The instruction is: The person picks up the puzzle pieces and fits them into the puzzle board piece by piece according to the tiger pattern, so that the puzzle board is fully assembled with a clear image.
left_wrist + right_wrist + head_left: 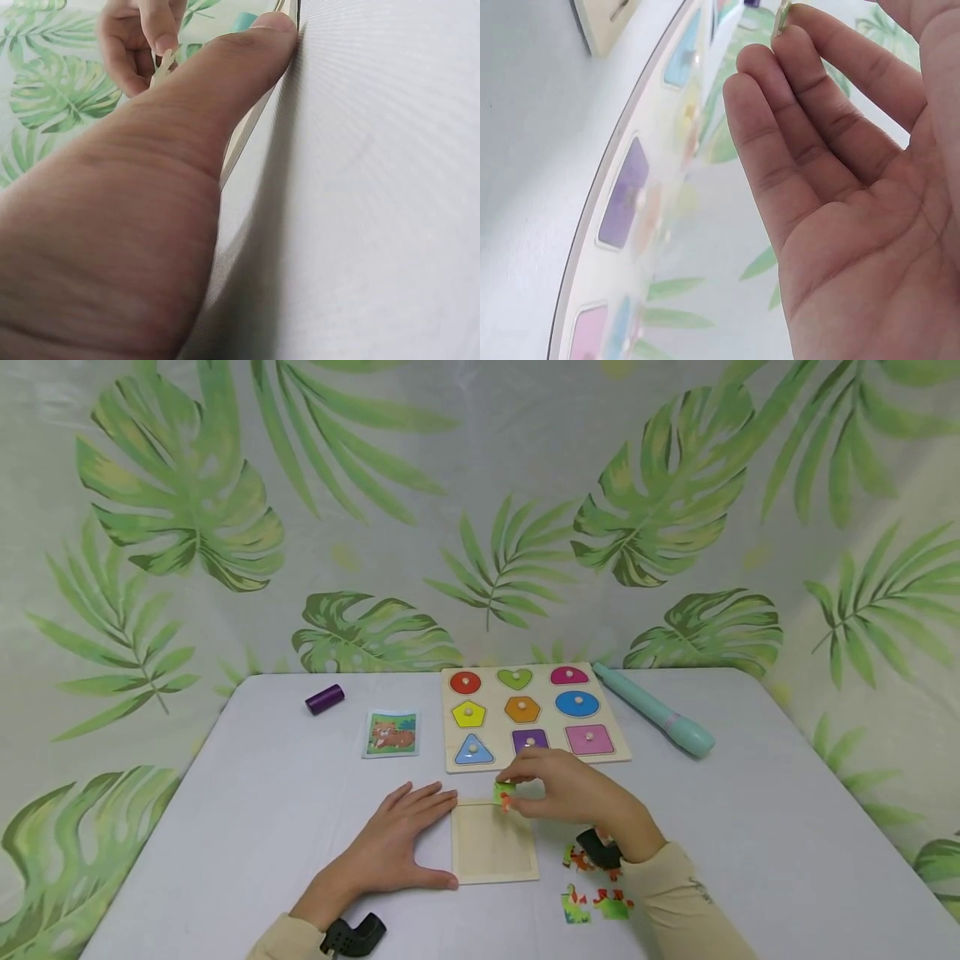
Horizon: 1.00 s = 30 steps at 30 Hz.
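Observation:
A square wooden puzzle tray with a bare base lies flat on the table. My left hand rests along its left side, fingers spread, fingertips at the upper left corner and thumb near the lower left one. Over the tray's upper right corner, my right hand pinches a green-and-orange puzzle piece between thumb and fingers. The thin edge of this piece shows at the fingertips in the right wrist view. More loose puzzle pieces lie right of the tray, partly hidden by my right wrist.
Behind the tray is a wooden shape board with colourful knobbed shapes. A picture card of an animal and a purple cylinder lie to the back left. At the back right lies a mint-green stick-like object.

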{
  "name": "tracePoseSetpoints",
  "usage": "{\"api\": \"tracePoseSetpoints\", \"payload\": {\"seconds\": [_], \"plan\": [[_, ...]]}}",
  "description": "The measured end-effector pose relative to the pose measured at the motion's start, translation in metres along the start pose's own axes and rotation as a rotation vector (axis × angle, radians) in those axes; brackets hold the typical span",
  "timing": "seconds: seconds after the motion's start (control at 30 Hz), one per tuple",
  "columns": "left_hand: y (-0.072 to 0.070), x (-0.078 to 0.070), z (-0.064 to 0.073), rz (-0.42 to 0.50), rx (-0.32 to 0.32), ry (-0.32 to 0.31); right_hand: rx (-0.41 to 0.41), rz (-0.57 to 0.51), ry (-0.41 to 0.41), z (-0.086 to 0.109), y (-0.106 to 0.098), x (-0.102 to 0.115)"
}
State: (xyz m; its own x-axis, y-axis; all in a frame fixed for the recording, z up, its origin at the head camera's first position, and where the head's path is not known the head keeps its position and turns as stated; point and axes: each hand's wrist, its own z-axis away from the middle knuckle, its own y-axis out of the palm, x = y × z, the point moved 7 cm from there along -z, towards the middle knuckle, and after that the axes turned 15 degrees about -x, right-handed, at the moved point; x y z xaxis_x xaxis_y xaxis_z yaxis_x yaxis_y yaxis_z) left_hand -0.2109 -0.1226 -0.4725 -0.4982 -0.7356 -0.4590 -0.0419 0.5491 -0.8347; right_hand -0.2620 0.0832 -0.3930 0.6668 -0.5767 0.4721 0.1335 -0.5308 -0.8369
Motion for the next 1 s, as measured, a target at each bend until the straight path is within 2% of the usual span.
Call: {"api": "tracePoseSetpoints", "payload": {"seconds": [0.4, 0.8, 1.0], "plan": [[0.000, 0.000, 0.000, 0.002, -0.007, 0.009, 0.010, -0.010, -0.005, -0.005, 0.012, 0.005], [0.000, 0.000, 0.000, 0.000, -0.009, 0.016, 0.037, -0.053, 0.024, -0.011, 0.025, 0.010], [0.000, 0.000, 0.000, -0.006, -0.002, 0.008, 0.039, -0.072, 0.004, -0.013, 0.033, 0.014]]}}
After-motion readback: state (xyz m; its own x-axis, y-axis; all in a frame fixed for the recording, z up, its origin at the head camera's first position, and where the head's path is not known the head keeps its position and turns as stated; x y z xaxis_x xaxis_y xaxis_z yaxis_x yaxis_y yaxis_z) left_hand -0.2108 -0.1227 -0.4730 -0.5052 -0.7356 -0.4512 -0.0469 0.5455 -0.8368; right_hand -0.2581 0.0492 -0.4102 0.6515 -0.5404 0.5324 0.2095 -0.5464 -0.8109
